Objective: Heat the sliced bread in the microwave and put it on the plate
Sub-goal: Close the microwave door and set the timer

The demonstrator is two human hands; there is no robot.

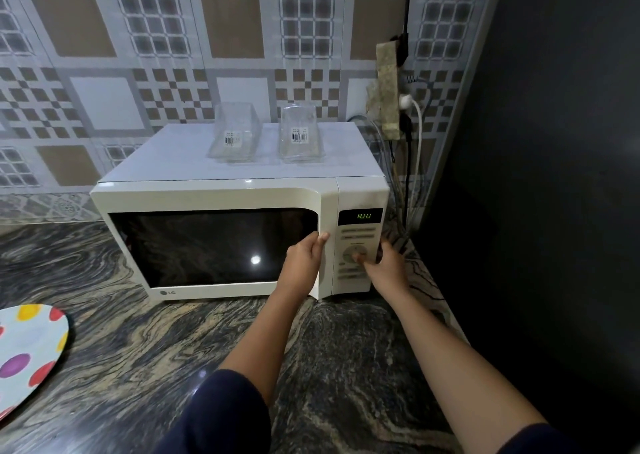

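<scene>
The left hand (303, 257) is curling its fingers (320, 237) round the microwave (242, 193) door's edge. The right hand (388, 263) is seemingly thumbing the dial (353, 254), fingers hooking the casing's side. The plate (27, 349) is lying far left of them.

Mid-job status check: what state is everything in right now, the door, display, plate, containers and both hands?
microwave door: looks shut, inside dark.
display: lit, green digits unreadable.
left hand: fingers curled on the door's right edge.
right hand: thumb on the dial, grip unclear.
plate: on the counter, visible part bare.
two clear containers: on top of the microwave, apparently empty.
</scene>
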